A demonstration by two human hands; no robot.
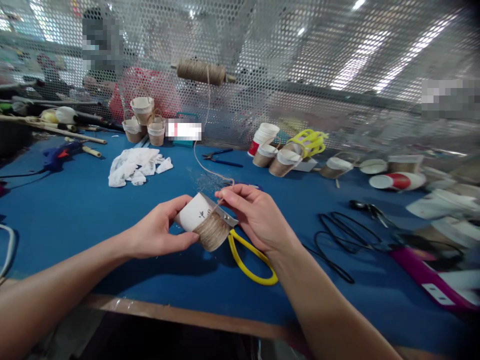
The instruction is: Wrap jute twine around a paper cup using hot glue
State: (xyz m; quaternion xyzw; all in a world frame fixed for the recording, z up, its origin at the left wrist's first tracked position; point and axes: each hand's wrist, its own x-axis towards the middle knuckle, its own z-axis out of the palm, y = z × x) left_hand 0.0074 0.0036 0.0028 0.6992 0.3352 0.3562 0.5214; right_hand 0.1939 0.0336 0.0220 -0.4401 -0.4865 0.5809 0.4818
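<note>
My left hand grips a white paper cup from the left. The cup is tilted, and twine is wound closely round much of its side. Dark marks show on its bare part. Between thumb and fingertips my right hand pinches the twine strand, close to the cup. That strand runs up to a spool of twine on a rod at the mesh. Yellow-handled scissors lie under my right hand, their blades partly hidden by the cup and hand.
Blue-handled pliers and crumpled white cloth lie behind my hands. Several twine-wrapped cups stand at the back left, others at the right. A blue glue gun lies left; a black cord and purple power strip lie right.
</note>
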